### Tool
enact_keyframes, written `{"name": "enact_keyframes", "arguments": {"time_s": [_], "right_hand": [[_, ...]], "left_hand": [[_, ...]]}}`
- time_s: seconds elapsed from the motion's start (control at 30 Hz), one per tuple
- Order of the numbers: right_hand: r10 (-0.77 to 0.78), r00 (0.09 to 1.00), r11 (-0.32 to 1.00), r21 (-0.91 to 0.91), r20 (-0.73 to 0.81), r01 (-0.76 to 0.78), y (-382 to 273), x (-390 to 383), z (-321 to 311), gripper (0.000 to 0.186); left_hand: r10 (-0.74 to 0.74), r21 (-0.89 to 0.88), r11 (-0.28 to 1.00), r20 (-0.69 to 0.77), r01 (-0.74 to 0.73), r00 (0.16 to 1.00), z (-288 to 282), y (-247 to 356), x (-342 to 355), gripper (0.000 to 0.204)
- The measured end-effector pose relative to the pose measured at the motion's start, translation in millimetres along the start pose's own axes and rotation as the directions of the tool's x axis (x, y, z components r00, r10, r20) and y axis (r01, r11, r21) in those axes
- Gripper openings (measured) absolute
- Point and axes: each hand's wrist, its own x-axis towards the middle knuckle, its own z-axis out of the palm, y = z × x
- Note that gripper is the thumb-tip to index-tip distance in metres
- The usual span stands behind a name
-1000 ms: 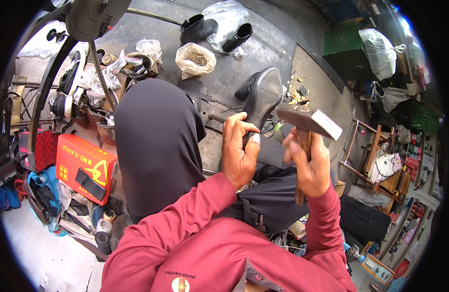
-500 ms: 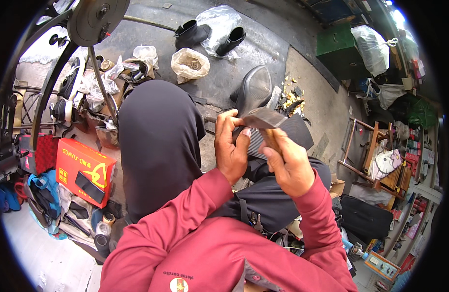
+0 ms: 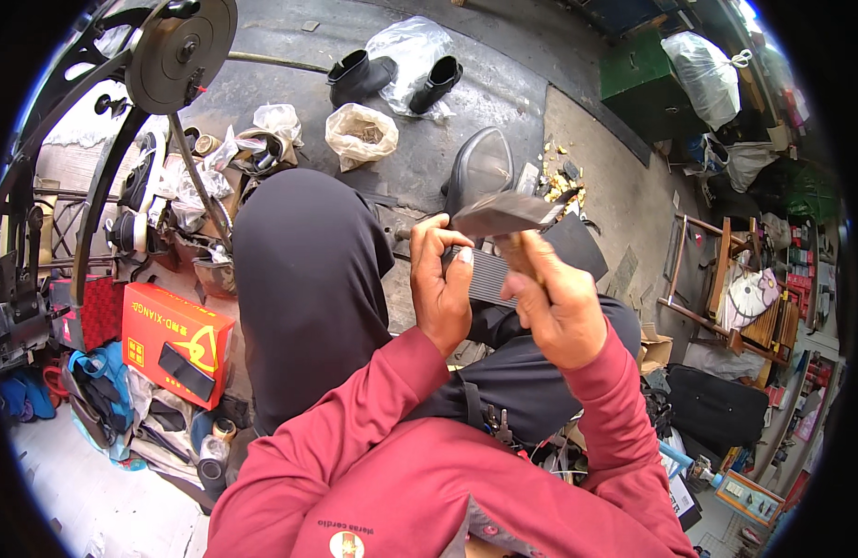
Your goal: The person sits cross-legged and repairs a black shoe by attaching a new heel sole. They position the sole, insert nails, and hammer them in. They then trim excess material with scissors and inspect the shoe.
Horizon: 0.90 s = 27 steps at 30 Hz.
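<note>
My left hand [image 3: 442, 296] is closed on a black ribbed slab [image 3: 489, 277], which looks like shoe-sole rubber, held over my lap. In my right hand [image 3: 561, 302] is a wooden-handled tool with a broad, flat metal head [image 3: 503, 214]. The head sits just above the slab and my left fingertips, blurred by motion. Whether it touches the slab I cannot tell. A plain dark sheet [image 3: 578, 247] shows behind my right hand. Beyond the tool, a rounded black thing with a mesh-like face [image 3: 483, 167] stands on the floor.
Black boots [image 3: 361, 79] and an open plastic bag [image 3: 361, 136] stand ahead. Scraps [image 3: 564, 186] litter the floor. On the left are a machine with a wheel [image 3: 183, 58] and a red box [image 3: 176, 342] with a phone on it. A wooden folding chair [image 3: 717, 288] is at right.
The tool's head has risen slightly from the slab, and more of the ribbed face shows. My left hand keeps its grip. The whole view has shifted a little.
</note>
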Motion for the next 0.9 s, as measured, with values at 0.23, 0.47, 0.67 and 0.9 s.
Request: {"name": "enact_keyframes", "arguments": {"time_s": [0.23,0.47,0.67,0.9], "right_hand": [[-0.049,0.999,0.997,-0.051,0.01,0.049,0,1,6,0.055],[-0.001,0.998,1.0,0.017,-0.058,0.002,6,-7,6,0.056],[0.05,0.995,0.999,0.021,-0.082,-0.048,22,-13,3,0.057],[0.154,0.984,0.988,0.027,-0.091,-0.152,6,-30,-9,0.059]], "left_hand": [[-0.08,-0.073,0.994,0.01,0.081,0.997,1,5,-1,0.015],[-0.052,0.009,0.999,0.013,0.051,0.999,0,1,-1,0.018],[-0.026,0.033,0.999,0.081,0.023,0.996,-5,1,6,0.021],[-0.037,0.024,0.999,0.194,0.033,0.98,-16,0,5,0.029]]}}
